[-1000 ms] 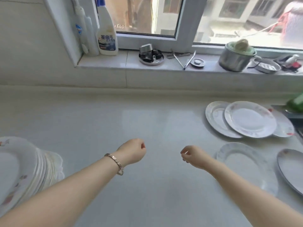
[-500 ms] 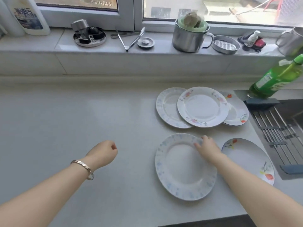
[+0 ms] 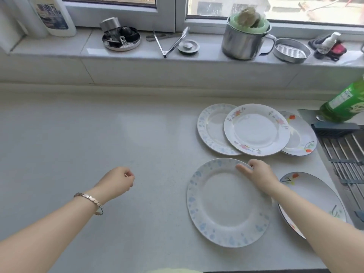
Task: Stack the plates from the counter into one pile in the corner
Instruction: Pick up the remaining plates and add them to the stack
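The blue-speckled plate lies flat on the table near its front edge, and the right hand has its fingers pressed together and hooked over the far rim; the thumb is hidden, so whether it is under the rim cannot be told. A hold on one edge alone looks like the main risk: a wide, glazed plate lifted from a single side would likely tip and slide out of the fingers, or drag its near rim across the table. Just beside it on the right, the red-flowered plate lies under the forearm, so a low lift or a swing of the wrist could knock the two rims together. Behind, three more plates overlap, the pink-flowered plate resting on top of its neighbours, and a careless pull backward could catch them. The left hand hovers well apart, fingers curled in on themselves and holding nothing, so it offers no support yet. The corner pile is out of view.
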Demonstrator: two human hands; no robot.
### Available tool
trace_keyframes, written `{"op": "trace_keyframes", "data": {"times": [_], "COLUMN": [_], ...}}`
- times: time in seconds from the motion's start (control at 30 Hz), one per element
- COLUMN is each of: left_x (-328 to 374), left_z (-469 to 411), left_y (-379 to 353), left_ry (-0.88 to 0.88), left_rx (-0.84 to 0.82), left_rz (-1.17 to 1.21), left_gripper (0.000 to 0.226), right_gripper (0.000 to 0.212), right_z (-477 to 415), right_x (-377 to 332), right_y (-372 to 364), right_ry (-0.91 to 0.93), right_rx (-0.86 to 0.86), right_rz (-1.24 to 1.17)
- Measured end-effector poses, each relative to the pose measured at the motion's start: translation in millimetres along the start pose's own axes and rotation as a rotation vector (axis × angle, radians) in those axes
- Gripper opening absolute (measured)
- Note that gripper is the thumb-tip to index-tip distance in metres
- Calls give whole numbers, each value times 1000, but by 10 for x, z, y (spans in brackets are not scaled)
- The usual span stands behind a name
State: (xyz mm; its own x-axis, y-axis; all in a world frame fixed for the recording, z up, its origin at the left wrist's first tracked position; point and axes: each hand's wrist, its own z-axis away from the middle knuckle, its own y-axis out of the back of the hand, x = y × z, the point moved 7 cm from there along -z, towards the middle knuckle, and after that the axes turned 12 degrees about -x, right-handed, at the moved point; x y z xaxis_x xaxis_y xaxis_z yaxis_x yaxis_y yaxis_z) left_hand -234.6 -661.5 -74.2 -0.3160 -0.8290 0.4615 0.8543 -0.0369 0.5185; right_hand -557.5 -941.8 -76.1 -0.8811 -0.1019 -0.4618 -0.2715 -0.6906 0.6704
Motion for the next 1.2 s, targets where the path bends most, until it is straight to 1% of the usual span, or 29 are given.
{"op": "trace_keyframes", "data": {"times": [0.13, 0.27, 0.37, 0.47, 0.57, 0.7, 0.83, 0.93, 1.03, 1.1, 1.2], "left_x": [-216, -506, -821, -1249, -1760, -2534, -3308, -3774, -4027, -4146, -4269], "left_z": [70, 229, 428, 713, 1064, 1557, 1964, 2150, 2213, 2228, 2194], "left_y": [250, 691, 1085, 1537, 2037, 2660, 3133, 3319, 3400, 3452, 3540], "left_ry": [-6, -15, -20, -12, 9, 40, 88, 146, 172, 170, 164], "left_rx": [53, 134, 201, 279, 361, 490, 640, 708, 712, 712, 723], "left_rz": [55, 113, 170, 184, 213, 239, 323, 372, 373, 371, 386], "left_gripper": [21, 21, 21, 23, 24, 19, 24, 24, 20, 17, 15], "right_gripper": [51, 42, 46, 46, 50, 50, 40, 37, 35, 33, 40], "right_z": [87, 256, 382, 491, 643, 913, 1229, 1425, 1539, 1600, 1633], "right_x": [-616, -1338, -1890, -2465, -3047, -3853, -4671, -5171, -5445, -5596, -5778], "right_y": [-27, -214, -471, -853, -1329, -1979, -2622, -3109, -3517, -3763, -4026], "right_ry": [116, 180, 222, 252, 271, 308, 352, 377, 372, 373, 401], "right_rx": [-38, -13, 24, 32, -3, -56, -160, -228, -265, -268, -247], "right_rz": [34, 42, -58, -193, -364, -493, -585, -602, -587, -555, -480]}}
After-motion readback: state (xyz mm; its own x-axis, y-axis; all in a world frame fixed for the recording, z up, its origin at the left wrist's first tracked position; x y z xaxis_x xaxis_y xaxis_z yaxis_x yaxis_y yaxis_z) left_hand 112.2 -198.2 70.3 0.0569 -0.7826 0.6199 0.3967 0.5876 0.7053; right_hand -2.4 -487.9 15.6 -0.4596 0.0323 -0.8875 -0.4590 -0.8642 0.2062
